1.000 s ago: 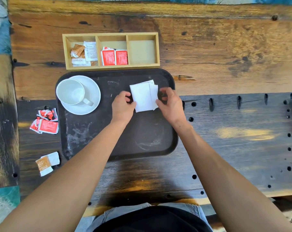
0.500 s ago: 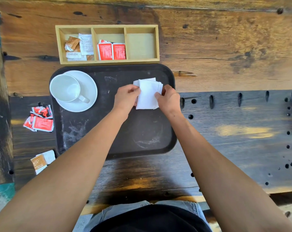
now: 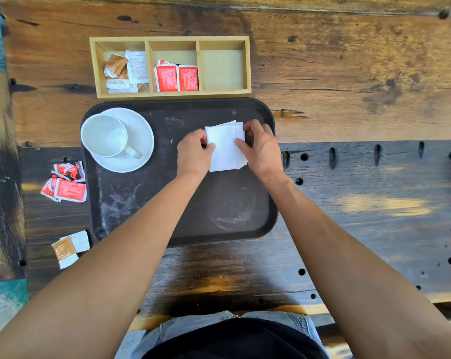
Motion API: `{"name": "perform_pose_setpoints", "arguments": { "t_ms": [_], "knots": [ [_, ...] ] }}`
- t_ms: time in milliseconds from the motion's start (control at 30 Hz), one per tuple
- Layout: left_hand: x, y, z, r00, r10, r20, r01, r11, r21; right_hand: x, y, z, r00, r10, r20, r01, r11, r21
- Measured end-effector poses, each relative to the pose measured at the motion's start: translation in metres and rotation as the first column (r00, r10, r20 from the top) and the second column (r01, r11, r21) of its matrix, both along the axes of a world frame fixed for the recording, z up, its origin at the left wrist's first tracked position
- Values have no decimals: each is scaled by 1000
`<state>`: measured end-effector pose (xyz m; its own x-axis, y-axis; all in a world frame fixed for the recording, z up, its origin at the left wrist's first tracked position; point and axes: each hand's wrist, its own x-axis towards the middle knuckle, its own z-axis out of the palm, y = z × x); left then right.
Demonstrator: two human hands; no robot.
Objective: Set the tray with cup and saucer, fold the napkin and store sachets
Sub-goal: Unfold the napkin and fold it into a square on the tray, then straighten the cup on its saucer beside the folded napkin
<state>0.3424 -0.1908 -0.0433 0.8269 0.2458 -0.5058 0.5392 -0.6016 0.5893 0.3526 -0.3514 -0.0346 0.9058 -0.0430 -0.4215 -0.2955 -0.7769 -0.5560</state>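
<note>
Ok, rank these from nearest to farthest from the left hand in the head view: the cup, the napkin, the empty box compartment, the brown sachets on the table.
From the left hand:
1. Napkin, pinched at its left edge, on the tray.
2. Cup, to its left on the saucer.
3. Empty compartment, beyond it, at the box's right end.
4. Brown sachets, off the tray's near-left corner.

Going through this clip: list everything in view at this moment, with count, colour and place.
tray: one, dark brown, centre of table
saucer: one, white, tray's far-left corner
cup: one, white, on saucer, empty
napkin: one, white, folded, held over tray
wooden box: one, light wood, three compartments, beyond tray
brown-and-white sachets: several, left compartment
red sachets: at least two, middle compartment
loose red sachets: several, table left of tray
loose brown-and-white sachets: about two, near-left of tray
table: one, worn wood
left hand: napkin's left edge
right hand: napkin's right edge
</note>
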Motion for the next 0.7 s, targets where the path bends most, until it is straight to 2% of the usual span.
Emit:
{"name": "perform_pose_setpoints", "arguments": {
  "t_ms": [100, 267, 333, 400, 500, 600, 667, 700],
  "knots": [
    [4, 3, 0, 1000, -16, 10, 16, 1000, 0, 4, -3, -1, 999, 8, 31, -9, 999, 44],
    [8, 3, -1, 1000, -14, -11, 14, 999, -48, 10, -9, -6, 994, -22, -109, 27, 998, 48],
    [6, 4, 0, 998, -3, -64, -2, 997, -80, 9, -10, -8, 994, -10, -113, 12, 1000, 17],
    [1, 7, 3, 985, 62, -158, -89, 981, -172, 9, -11, -8, 994, 18, -109, -21, 999, -29],
    [-13, 21, 9, 935, 183, -304, -276, 914, -298, 7, -4, -2, 997, 35, -72, -44, 991, -126],
    [-37, 47, 10, 866, 318, -385, -459, 810, -364, 2, 8, 13, 989, 102, 108, -73, 967, -243],
    [-57, 70, 11, 801, 417, -430, -584, 704, -405, -3, 25, 23, 956, 158, 246, -116, 977, -177],
    [-68, 81, 12, 757, 473, -451, -647, 637, -419, -5, 37, 28, 950, 163, 267, -138, 985, -107]
  ]
}}
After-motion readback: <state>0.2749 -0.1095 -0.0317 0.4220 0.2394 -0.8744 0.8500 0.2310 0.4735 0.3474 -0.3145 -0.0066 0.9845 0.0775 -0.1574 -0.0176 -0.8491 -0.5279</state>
